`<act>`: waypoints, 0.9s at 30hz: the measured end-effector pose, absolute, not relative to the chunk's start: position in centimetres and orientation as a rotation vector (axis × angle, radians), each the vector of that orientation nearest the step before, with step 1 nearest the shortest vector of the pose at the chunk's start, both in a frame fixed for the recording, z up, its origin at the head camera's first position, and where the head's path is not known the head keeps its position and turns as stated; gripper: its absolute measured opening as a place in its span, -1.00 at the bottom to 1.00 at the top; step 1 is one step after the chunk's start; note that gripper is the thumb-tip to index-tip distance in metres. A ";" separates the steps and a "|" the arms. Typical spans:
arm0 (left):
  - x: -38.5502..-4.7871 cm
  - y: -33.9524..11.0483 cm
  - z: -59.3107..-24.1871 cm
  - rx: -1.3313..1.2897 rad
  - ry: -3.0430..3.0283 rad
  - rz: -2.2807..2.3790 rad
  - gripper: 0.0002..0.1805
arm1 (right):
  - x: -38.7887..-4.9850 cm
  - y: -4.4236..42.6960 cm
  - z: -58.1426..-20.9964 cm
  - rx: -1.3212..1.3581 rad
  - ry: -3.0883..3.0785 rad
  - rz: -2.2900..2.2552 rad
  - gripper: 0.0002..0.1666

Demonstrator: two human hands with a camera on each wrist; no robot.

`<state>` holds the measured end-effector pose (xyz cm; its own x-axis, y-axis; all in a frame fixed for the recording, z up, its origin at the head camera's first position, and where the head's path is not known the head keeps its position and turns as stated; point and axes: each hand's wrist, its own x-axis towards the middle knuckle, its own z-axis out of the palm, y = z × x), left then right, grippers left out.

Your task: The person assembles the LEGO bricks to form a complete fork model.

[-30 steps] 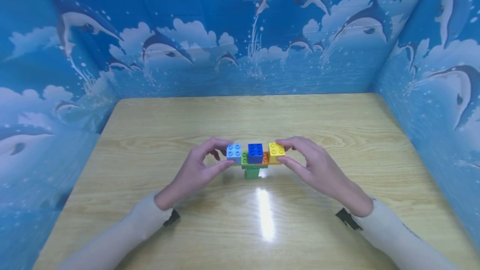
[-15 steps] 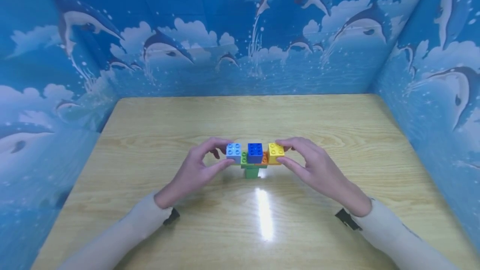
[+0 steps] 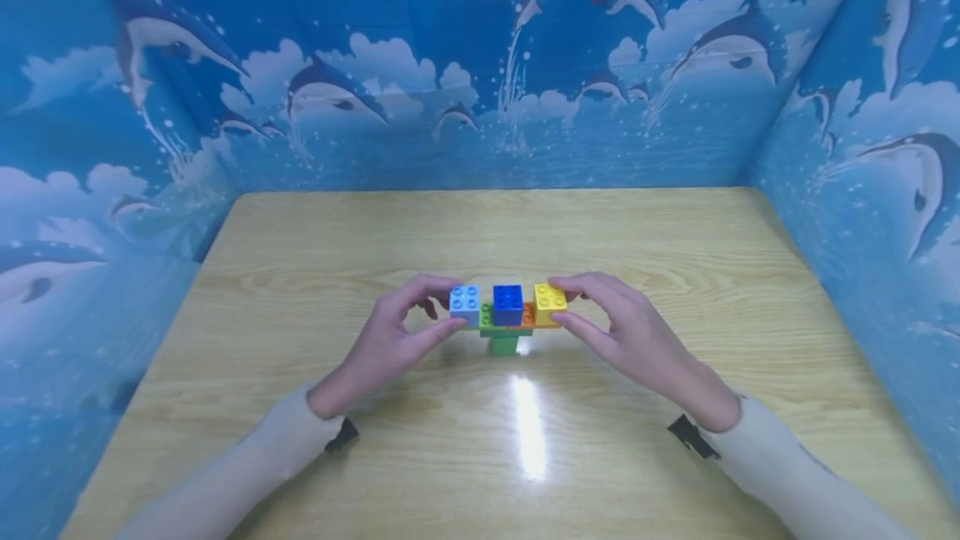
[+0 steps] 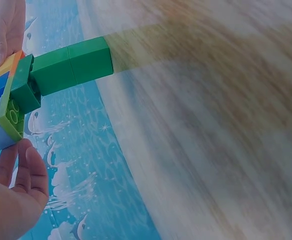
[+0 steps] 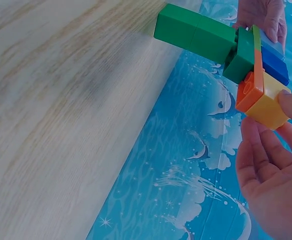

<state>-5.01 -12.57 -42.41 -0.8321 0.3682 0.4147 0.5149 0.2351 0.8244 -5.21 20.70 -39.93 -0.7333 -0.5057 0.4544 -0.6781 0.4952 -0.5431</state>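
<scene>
A T-shaped build of toy building bricks stands upright on the table. Its stem is two green bricks [image 4: 73,67] stacked up, with a wider green brick [image 5: 240,57] on top. Across that lie a lime-green plate [image 4: 9,117] and an orange plate [image 5: 251,92], end to end. A light blue brick [image 3: 464,307], a dark blue brick [image 3: 507,307] and a yellow brick [image 3: 550,304] sit above in a row, with gaps between. My left hand [image 3: 388,333] pinches the light blue brick between thumb and fingers. On the other end, my right hand [image 3: 637,340] pinches the yellow brick likewise.
The build stands around the middle of a light wood table [image 3: 300,248]. A dolphin-printed blue backdrop [image 3: 420,157] rises along the table's back and sides. A bright light reflection lies on the wood in front of the bricks.
</scene>
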 end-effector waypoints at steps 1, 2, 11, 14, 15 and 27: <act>-5.0 -12.6 -42.4 -0.854 -2.363 -1.654 -0.53 | -5.2 20.7 -40.0 1.006 -2.505 1.074 -0.41; -5.0 -12.6 -42.3 -0.861 -2.366 -1.645 -0.52 | -5.1 20.7 -40.0 1.009 -2.500 1.078 -0.41; -5.1 -12.8 -42.6 -0.866 -2.383 -1.598 -0.50 | -4.8 20.7 -40.6 1.045 -2.441 1.027 -0.38; -5.2 -12.8 -42.7 -0.899 -2.374 -1.544 -0.47 | -4.9 20.8 -40.6 1.067 -2.449 0.985 -0.37; -5.2 -12.8 -42.8 -0.920 -2.371 -1.505 -0.45 | -5.0 20.8 -40.6 1.076 -2.451 0.967 -0.35; -6.0 -13.3 -43.6 -1.221 -2.200 -0.934 -0.17 | -6.0 21.1 -42.2 1.329 -2.286 0.849 -0.05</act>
